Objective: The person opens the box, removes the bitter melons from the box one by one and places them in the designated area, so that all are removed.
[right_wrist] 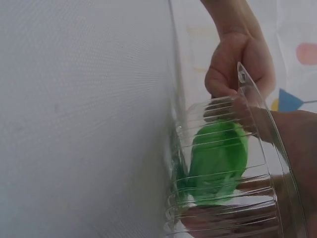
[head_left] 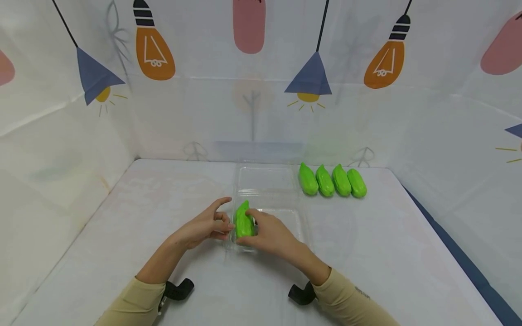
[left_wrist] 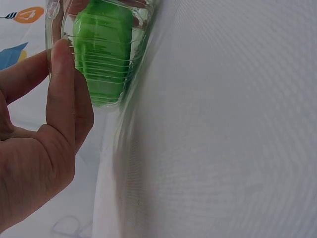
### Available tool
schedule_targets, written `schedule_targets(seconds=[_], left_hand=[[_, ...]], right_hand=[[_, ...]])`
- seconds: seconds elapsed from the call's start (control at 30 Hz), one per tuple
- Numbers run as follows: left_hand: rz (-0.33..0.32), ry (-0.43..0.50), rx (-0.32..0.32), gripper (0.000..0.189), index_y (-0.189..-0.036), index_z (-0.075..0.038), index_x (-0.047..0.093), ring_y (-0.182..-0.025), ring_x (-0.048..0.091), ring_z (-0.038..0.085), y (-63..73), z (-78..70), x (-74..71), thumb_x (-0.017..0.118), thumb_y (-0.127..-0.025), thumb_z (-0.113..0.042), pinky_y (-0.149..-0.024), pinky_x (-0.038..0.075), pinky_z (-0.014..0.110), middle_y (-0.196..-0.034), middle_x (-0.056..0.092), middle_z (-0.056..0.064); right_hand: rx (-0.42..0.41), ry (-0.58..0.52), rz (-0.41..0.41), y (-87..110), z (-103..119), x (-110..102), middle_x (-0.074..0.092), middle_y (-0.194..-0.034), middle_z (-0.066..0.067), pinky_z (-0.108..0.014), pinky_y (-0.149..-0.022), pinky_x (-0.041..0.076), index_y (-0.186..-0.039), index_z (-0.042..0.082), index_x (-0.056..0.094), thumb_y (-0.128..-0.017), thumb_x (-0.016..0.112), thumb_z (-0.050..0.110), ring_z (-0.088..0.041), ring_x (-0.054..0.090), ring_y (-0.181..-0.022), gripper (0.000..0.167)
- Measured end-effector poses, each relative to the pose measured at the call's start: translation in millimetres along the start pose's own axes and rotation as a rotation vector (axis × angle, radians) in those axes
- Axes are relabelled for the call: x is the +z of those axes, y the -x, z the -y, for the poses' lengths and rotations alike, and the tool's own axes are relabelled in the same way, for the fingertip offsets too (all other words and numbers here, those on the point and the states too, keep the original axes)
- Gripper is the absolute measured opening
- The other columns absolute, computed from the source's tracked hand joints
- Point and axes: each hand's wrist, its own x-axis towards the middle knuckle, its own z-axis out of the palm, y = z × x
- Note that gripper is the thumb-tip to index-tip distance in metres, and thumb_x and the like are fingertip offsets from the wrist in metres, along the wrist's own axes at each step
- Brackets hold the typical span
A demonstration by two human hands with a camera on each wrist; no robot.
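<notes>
A clear plastic clamshell box [head_left: 303, 226] stands on the white table with its lid [head_left: 265, 179] folded back, away from me. My right hand [head_left: 275, 233] holds a glossy green elongated vegetable [head_left: 244, 222], thumb on the near side and fingers on the far side, in the left part of the box. Its narrow tip points away from me. At the box's left rim, my left hand [head_left: 205, 226] pinches the edge, one finger stretched out forward. Through the ribbed wall the green vegetable [left_wrist: 103, 49] shows in the left wrist view, close to the box floor.
Several similar green vegetables [head_left: 325, 181] lie in a row at the back right, beside the lid. White fabric walls with printed lamps enclose the table [head_left: 408, 253] at the back and sides. Black wrist devices [head_left: 179, 290] sit below both forearms.
</notes>
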Motion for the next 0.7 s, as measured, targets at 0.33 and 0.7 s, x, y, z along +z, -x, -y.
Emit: schedule_targets(seconds=[0.33, 0.7], left_hand=[[-0.010, 0.013, -0.012, 0.091, -0.159, -0.019, 0.007, -0.074, 0.063, 0.014, -0.5, -0.2, 1.0, 0.068, -0.092, -0.011, -0.074, 0.060, 0.029, -0.090, 0.055, 0.002], [-0.012, 0.028, -0.011, 0.091, -0.159, -0.018, 0.006, -0.074, 0.064, 0.014, -0.4, 0.1, 0.9, 0.067, -0.092, -0.010, -0.074, 0.060, 0.028, -0.090, 0.055, 0.002]], right_hand=[[0.014, -0.053, -0.001, 0.5, -0.1, -3.4, 0.070, -0.105, -0.004, -0.028, -0.070, 0.054, -0.138, 0.009, 0.052, -0.082, 0.076, 0.037, -0.013, 0.063, -0.086, 0.067], [0.036, -0.042, 0.012, 2.5, -1.6, -13.4, 0.071, -0.109, -0.008, -0.029, -0.069, 0.051, -0.139, 0.006, 0.054, -0.083, 0.072, 0.028, -0.013, 0.060, -0.084, 0.063]])
